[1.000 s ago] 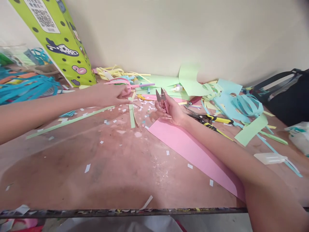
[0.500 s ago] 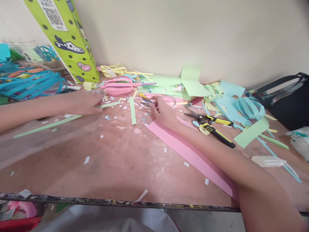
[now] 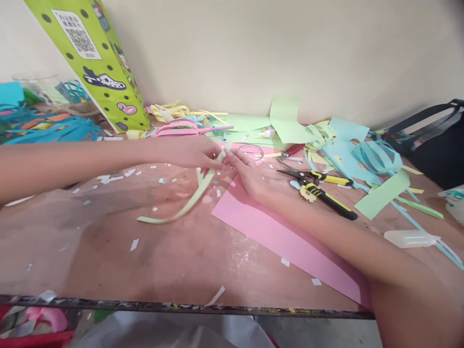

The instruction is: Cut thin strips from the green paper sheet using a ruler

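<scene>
My left hand (image 3: 197,151) is closed on a pale green paper strip (image 3: 192,203), which hangs down and curls to the left over the table. My right hand (image 3: 250,174) meets it at the strip's upper end, with its fingertips pinched there. Beneath my right forearm lies a pink paper sheet (image 3: 275,232). Another short green strip is partly hidden behind the left fingers. Beyond my left wrist sits a pink paper lantern (image 3: 177,127) of looped strips on a stick.
Black-and-yellow pruning shears (image 3: 319,191) lie right of my right hand. A blue paper lantern (image 3: 377,157), a glue bottle (image 3: 411,238) and a black bag (image 3: 431,150) are farther right. A tall green polka-dot bag (image 3: 90,67) stands at the back left. Paper scraps dot the table (image 3: 174,261).
My left hand has moved right to meet my right hand, lifting the green strip off the table. The pink sheet has shifted slightly. Scissor blades seen by my right hand are no longer visible.
</scene>
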`<state>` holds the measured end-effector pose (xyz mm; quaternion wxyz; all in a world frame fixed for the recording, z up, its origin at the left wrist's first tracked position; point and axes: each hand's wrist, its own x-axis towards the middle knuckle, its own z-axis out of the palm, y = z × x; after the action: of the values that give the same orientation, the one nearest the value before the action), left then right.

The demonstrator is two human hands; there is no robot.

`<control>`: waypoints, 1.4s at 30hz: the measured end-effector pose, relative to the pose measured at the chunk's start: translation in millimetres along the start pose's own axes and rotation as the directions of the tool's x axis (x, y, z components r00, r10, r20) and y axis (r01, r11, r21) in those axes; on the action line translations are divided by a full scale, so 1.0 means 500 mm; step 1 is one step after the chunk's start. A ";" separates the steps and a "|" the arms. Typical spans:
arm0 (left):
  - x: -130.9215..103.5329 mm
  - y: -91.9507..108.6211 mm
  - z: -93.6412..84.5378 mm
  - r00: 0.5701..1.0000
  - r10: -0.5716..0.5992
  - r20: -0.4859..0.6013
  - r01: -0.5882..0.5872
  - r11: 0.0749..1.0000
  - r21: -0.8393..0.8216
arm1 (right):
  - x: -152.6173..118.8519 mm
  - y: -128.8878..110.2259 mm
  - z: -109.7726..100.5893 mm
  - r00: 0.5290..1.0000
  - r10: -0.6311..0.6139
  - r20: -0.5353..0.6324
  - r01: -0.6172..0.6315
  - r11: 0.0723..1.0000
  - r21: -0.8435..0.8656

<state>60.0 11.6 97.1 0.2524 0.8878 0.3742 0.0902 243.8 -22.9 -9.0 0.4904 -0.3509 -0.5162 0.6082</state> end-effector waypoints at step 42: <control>-0.100 -0.101 0.163 0.920 -0.051 -0.388 -0.290 0.578 -0.763 | 0.003 -0.006 -0.020 0.995 -0.001 -0.103 -0.005 0.998 -0.056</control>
<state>22.2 -24.9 3.0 0.5459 0.6651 0.2703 0.4320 253.4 -18.7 -8.1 0.5058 -0.3961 -0.5066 0.5750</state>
